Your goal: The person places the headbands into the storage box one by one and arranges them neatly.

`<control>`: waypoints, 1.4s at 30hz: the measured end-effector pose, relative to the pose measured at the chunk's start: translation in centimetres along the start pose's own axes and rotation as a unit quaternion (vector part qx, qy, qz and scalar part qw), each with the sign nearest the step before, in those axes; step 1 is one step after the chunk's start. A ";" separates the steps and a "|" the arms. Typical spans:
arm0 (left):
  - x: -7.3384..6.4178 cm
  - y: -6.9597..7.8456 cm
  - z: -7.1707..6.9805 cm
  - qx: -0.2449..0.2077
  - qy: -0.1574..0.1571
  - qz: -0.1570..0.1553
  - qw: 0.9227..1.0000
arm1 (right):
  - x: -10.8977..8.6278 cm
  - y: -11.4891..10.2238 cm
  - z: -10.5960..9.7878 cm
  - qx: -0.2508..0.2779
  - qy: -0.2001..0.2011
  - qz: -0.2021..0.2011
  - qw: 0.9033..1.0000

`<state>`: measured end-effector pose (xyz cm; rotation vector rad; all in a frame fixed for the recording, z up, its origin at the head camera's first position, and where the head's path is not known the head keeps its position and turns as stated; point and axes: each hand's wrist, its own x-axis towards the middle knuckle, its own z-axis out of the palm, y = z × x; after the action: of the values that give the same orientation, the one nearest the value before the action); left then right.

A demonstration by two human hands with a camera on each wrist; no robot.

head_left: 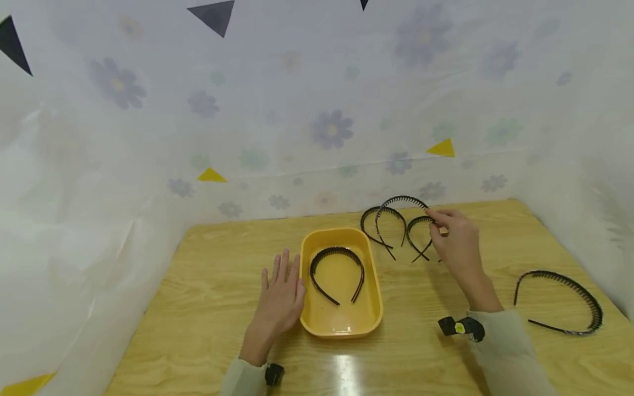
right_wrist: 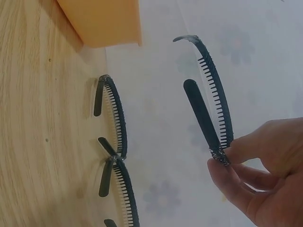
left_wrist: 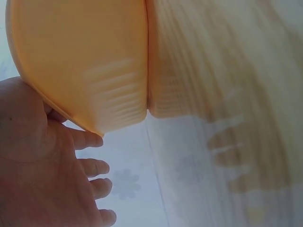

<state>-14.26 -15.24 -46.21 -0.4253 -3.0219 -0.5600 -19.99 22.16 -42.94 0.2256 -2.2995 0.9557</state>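
Note:
My right hand (head_left: 458, 239) pinches a black toothed headband (head_left: 402, 197) near one end, between thumb and fingertips. In the right wrist view this headband (right_wrist: 220, 90) is raised, with its teeth along the inner curve. My left hand (head_left: 279, 300) lies along the left side of a yellow rectangular tub (head_left: 337, 322), its fingers straight and its thumb side at the rim. The left wrist view shows the tub's wall (left_wrist: 80, 61) against that hand. Inside the tub lies another black headband (head_left: 337, 249).
Two black headbands, a left one (head_left: 369, 214) and a right one (head_left: 410, 234), stand by the table's back edge, behind the held one. Another headband (head_left: 591, 302) lies at the far right of the wooden table (head_left: 208, 313). Flower-patterned sheeting (head_left: 277, 137) encloses the table.

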 end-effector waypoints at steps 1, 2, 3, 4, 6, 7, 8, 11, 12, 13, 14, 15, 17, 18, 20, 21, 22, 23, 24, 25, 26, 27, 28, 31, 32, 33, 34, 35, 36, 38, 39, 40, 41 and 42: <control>-0.1 0.0 0.1 0.000 0.000 -0.002 1.000 | 0.1 0.0 0.2 0.000 -0.003 -0.004 1.000; -0.1 0.1 0.1 0.000 0.000 -0.003 1.000 | 0.1 0.0 0.3 -0.001 -0.007 -0.007 1.000; -0.2 0.1 0.2 0.001 -0.001 -0.005 1.000 | 0.1 0.0 0.4 0.001 -0.010 -0.009 1.000; -0.3 0.2 0.2 0.001 0.000 -0.005 1.000 | 0.1 -0.1 0.5 0.000 -0.013 -0.014 1.000; -0.4 0.2 0.3 0.001 0.003 -0.007 1.000 | 0.0 -0.2 0.8 0.001 -0.020 -0.020 1.000; -0.4 0.2 0.3 0.004 0.006 -0.008 1.000 | 0.0 -0.2 0.9 0.002 -0.023 -0.025 0.999; -0.4 0.2 0.3 0.004 0.009 -0.009 1.000 | 0.0 -0.2 1.0 0.002 -0.025 -0.028 0.999; -0.4 0.3 0.4 0.002 0.014 -0.010 1.000 | -0.2 -0.2 1.0 0.000 -0.033 -0.039 0.999; -0.4 0.3 0.4 0.003 0.013 -0.012 1.000 | -0.2 -0.2 1.0 -0.002 -0.037 -0.043 0.998; -0.4 0.4 0.4 0.002 0.012 -0.014 1.000 | -0.2 -0.2 1.0 -0.003 -0.042 -0.045 0.998; -0.3 0.5 0.4 0.001 0.010 -0.015 1.000 | -0.3 -0.2 0.9 -0.003 -0.048 -0.046 0.998; -0.2 0.5 0.4 0.003 0.008 -0.017 1.000 | -0.3 -0.2 0.9 -0.003 -0.053 -0.047 0.998; 0.1 0.7 0.4 0.006 0.003 -0.013 1.000 | -0.5 -0.2 0.6 -0.003 -0.057 -0.045 0.997; 0.3 0.8 0.4 0.007 0.001 -0.009 1.000 | -0.7 -0.2 0.5 -0.002 -0.056 -0.042 0.998; 0.8 1.0 0.3 0.008 -0.004 -0.001 1.000 | -0.9 -0.2 0.3 0.000 -0.052 -0.036 0.998; 1.0 1.1 0.3 0.009 -0.007 0.003 1.000 | -1.1 -0.2 0.2 0.001 -0.050 -0.034 0.998; 1.2 1.1 0.3 0.010 -0.010 0.005 1.000 | -1.2 -0.3 0.3 0.000 -0.050 -0.033 0.998; 1.3 1.2 0.3 0.010 -0.011 0.006 1.000 | -1.3 -0.3 0.4 0.000 -0.053 -0.034 0.998; 1.3 1.2 0.3 0.012 -0.013 0.006 1.000 | -1.3 -0.3 0.5 0.000 -0.057 -0.034 0.998; 1.3 1.2 0.3 0.012 -0.015 0.005 1.000 | -1.4 -0.4 0.7 -0.001 -0.061 -0.037 0.997; 1.3 1.1 0.3 0.012 -0.016 0.004 1.000 | -1.5 -0.5 0.9 0.000 -0.065 -0.039 0.997; 1.3 1.1 0.4 0.012 -0.016 0.004 1.000 | -1.6 -0.6 1.1 0.001 -0.068 -0.039 0.997; 1.2 1.1 0.4 0.013 -0.016 0.005 1.000 | -1.6 -0.8 1.3 0.000 -0.072 -0.041 0.997; 1.2 1.2 0.5 0.016 -0.012 0.008 1.000 | -1.8 -1.4 1.8 0.002 -0.075 -0.037 0.996; 1.2 1.2 0.5 0.017 -0.010 0.010 1.000 | -1.8 -1.6 1.9 0.002 -0.074 -0.035 0.997; 1.2 1.3 0.5 0.017 -0.009 0.011 1.000 | -1.8 -1.9 2.0 0.000 -0.073 -0.034 0.997; 1.2 1.4 0.4 0.017 -0.008 0.012 1.000 | -1.8 -2.1 2.2 -0.003 -0.072 -0.035 0.997; 1.2 1.4 0.4 0.015 -0.007 0.013 1.000 | -1.7 -2.3 2.3 -0.006 -0.072 -0.037 0.997; 1.2 1.5 0.3 0.014 -0.005 0.015 1.000 | -1.7 -2.5 2.4 -0.008 -0.072 -0.038 0.997; 1.2 1.6 0.3 0.016 -0.005 0.015 1.000 | -1.6 -2.9 2.7 -0.012 -0.072 -0.045 0.996; 1.3 1.6 0.2 0.016 -0.006 0.014 1.000 | -1.5 -3.1 2.9 -0.012 -0.074 -0.047 0.996; 1.3 1.6 0.2 0.017 -0.005 0.014 1.000 | -1.5 -3.3 3.1 -0.011 -0.076 -0.050 0.996; 1.3 1.6 0.2 0.019 -0.005 0.013 1.000 | -1.4 -3.5 3.2 -0.008 -0.079 -0.050 0.996; 1.2 1.6 0.2 0.020 -0.007 0.012 1.000 | -1.4 -3.6 3.4 -0.004 -0.082 -0.048 0.995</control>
<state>-14.98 -13.39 -45.68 -0.4658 -3.0306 -0.4948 -19.15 17.07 -43.55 0.4225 -2.4169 0.9085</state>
